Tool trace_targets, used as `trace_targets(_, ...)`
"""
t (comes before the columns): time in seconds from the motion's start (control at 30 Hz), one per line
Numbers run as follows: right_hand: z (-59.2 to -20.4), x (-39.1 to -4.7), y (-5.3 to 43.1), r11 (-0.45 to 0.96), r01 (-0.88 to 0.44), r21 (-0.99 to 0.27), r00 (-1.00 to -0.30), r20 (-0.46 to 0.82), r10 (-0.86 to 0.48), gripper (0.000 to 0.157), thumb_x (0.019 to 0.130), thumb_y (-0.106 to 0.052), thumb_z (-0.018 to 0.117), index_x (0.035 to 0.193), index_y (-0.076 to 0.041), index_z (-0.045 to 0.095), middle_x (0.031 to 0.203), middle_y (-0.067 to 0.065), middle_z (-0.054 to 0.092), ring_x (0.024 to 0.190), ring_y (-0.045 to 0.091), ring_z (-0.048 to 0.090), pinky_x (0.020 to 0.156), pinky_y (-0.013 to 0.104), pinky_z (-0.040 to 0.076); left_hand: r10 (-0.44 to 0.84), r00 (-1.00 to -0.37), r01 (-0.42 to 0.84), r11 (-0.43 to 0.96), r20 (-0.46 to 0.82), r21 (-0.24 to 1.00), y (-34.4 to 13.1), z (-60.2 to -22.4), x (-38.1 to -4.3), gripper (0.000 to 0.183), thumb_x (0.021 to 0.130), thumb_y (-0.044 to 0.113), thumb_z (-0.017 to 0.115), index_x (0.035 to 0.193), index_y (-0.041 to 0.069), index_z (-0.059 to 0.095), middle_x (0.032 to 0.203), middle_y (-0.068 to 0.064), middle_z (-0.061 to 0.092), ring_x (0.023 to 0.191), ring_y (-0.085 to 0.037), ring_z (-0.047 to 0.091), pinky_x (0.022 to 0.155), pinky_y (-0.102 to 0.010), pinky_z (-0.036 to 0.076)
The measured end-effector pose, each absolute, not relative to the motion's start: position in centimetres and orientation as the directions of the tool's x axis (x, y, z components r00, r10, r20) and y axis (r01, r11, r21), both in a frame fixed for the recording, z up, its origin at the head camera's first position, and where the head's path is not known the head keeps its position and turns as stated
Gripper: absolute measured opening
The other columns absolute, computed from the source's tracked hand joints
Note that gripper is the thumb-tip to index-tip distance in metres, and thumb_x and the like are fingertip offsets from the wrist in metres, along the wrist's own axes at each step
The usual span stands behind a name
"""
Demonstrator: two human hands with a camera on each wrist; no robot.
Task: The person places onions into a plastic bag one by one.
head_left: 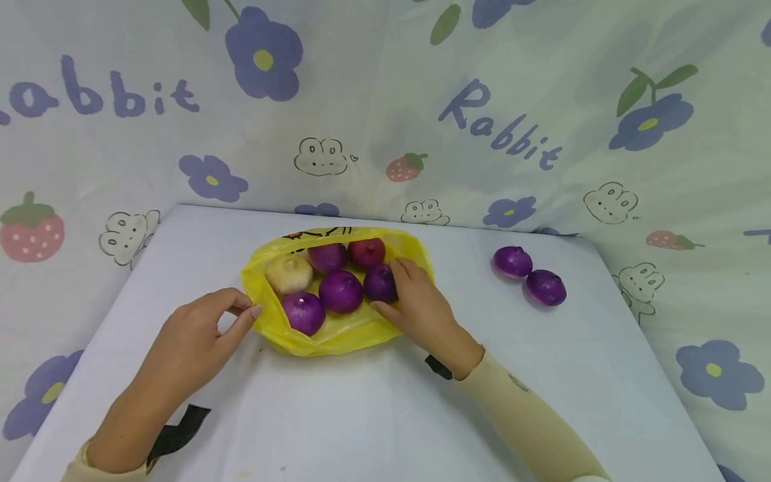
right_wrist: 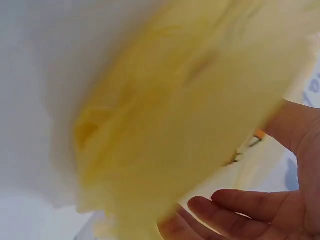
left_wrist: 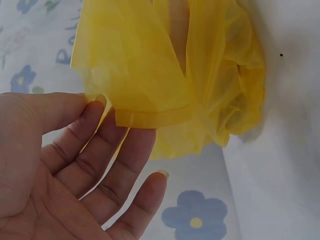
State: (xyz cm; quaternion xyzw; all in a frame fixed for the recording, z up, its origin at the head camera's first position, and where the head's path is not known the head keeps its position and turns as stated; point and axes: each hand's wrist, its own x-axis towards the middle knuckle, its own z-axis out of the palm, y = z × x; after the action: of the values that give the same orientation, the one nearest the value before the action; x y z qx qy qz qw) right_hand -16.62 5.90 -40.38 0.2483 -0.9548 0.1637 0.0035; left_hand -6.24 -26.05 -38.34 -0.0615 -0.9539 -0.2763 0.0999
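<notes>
A yellow plastic bag (head_left: 355, 341) lies open on the table with several onions inside. One is a pale onion (head_left: 289, 274) at the left; others are purple, such as the purple onion (head_left: 340, 292) in the middle and a reddish one (head_left: 367, 253) at the back. My left hand (head_left: 195, 341) pinches the bag's left rim between thumb and fingertips; in the left wrist view the bag edge (left_wrist: 152, 117) lies over the fingers. My right hand (head_left: 424, 311) reaches over the right rim, thumb and fingers around a dark purple onion (head_left: 379, 284). In the right wrist view the bag wall (right_wrist: 165, 135) hides that onion.
Two more purple onions, a rear one (head_left: 512, 262) and a front one (head_left: 545, 288), lie close together on the white table (head_left: 361, 415) to the right of the bag. A patterned cloth (head_left: 373, 100) with flowers and rabbits hangs behind the table.
</notes>
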Motion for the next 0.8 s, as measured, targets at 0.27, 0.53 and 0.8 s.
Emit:
trace_targets(0.27,-38.4,-15.0,6.7,0.779,-0.54,-0.319,-0.841,0.166,-0.515,0.078,0.094,-0.039,0.08,0.153,0.001,0.046,0.154,0.018,0.048,0.14,0.031,0.05,0.111,0.044,0.045,0.065,-0.966,0.19,0.839,0.252,0.51,-26.1,-38.5,-6.2,0.008,0.099,0.021,0.074,0.101,0.014,0.07,0.098,-0.002,0.074,0.087,-0.026,0.064,0.072,-0.049,0.054)
trace_targets(0.53,-37.3,-13.9,7.4,0.759,-0.571,-0.312,-0.82,0.193,-0.538,0.075,0.093,-0.037,0.081,0.151,-0.003,0.05,0.151,0.017,0.052,0.136,0.032,0.054,0.109,0.046,0.047,0.067,-0.967,0.188,0.838,0.245,0.512,-26.1,-38.4,-6.2,0.01,0.099,0.022,0.074,0.101,0.014,0.07,0.099,-0.003,0.074,0.087,-0.027,0.065,0.072,-0.049,0.054)
trace_targets(0.8,-37.2,-12.9,8.7,0.766,-0.586,-0.264,-0.809,0.253,-0.531,0.078,0.093,-0.039,0.081,0.152,-0.001,0.048,0.151,0.018,0.052,0.137,0.033,0.052,0.104,0.046,0.051,0.065,-0.97,0.181,0.836,0.233,0.517,-26.2,-38.4,-6.2,0.011,0.1,0.024,0.073,0.102,0.014,0.07,0.1,-0.003,0.074,0.088,-0.028,0.065,0.073,-0.049,0.054)
